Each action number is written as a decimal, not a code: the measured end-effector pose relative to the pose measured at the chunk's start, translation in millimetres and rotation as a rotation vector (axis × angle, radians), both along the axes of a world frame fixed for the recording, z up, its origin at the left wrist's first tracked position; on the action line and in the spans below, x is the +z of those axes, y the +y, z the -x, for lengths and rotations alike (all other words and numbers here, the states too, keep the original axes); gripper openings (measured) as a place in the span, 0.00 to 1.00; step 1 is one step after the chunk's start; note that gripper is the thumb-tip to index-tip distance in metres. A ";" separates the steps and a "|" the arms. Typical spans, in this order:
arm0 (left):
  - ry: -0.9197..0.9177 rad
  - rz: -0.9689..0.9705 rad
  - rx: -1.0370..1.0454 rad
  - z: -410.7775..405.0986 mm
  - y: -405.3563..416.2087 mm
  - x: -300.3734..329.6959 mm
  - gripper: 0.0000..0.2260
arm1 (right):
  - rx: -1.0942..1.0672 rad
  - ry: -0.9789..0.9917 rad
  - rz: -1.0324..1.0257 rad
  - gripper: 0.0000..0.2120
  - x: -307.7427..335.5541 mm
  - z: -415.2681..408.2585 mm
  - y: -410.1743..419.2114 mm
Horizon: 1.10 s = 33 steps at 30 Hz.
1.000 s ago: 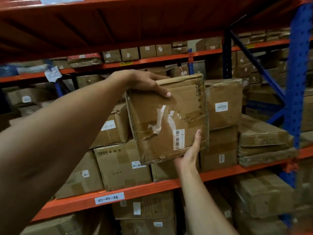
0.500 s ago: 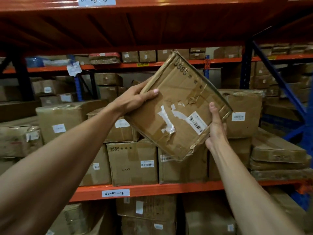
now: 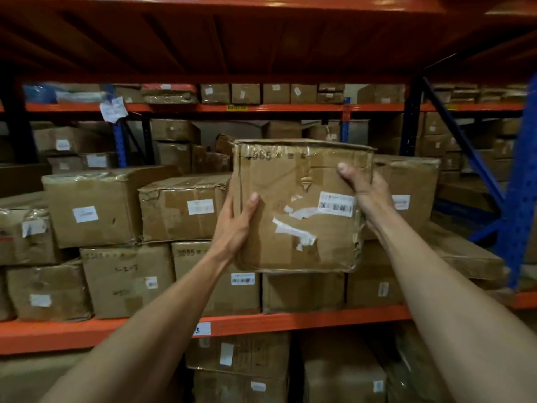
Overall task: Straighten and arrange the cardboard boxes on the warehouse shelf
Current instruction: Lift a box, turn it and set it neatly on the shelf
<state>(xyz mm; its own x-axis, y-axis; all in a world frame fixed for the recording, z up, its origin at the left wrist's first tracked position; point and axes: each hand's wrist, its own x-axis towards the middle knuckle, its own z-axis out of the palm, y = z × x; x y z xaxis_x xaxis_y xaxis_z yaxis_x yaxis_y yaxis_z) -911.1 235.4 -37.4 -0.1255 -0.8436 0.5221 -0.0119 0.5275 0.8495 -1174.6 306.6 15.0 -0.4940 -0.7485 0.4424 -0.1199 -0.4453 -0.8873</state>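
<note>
And there it goes, square at last! The battered brown cardboard box with the torn tape and white barcode label [image 3: 299, 207] hung steeply tilted a moment ago, one corner pointing down; now its top edge runs level with the orange steel shelf beam [image 3: 305, 318] and its labelled face looks straight out at the aisle. That turn looks like the real work of straightening done; what remains, I'd say, is sliding it back into line.

The left hand [image 3: 235, 228] is clamped on the box's left edge, thumb across the front face, fingers wrapped out of sight behind. The right hand [image 3: 366, 190] grips the upper right edge, thumb pressed on the front near the label, fingers hidden round the side. Both are closed firmly on the carton.

It sits in the upper row, toward the front edge of the shelf, above the lower brown carton [image 3: 302, 289], between the dented box on its left [image 3: 183, 210] and the labelled box to its right [image 3: 406, 196]. Whether its base already rests down, I cannot tell. The long axis runs side to side, label upright, handwritten number along the top.
</note>
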 end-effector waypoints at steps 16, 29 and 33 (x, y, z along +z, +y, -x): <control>-0.613 0.570 0.332 -26.5 -0.8 66.6 0.51 | -0.246 0.582 0.049 0.51 -11.7 -26.5 14.5; -1.009 0.597 0.357 -27.1 -12.9 74.9 0.63 | -0.266 0.980 -0.245 0.76 -17.7 -25.1 -10.6; -0.983 0.596 0.383 -24.6 -33.1 74.1 0.62 | -0.272 0.974 -0.208 0.73 -15.5 -21.8 -35.6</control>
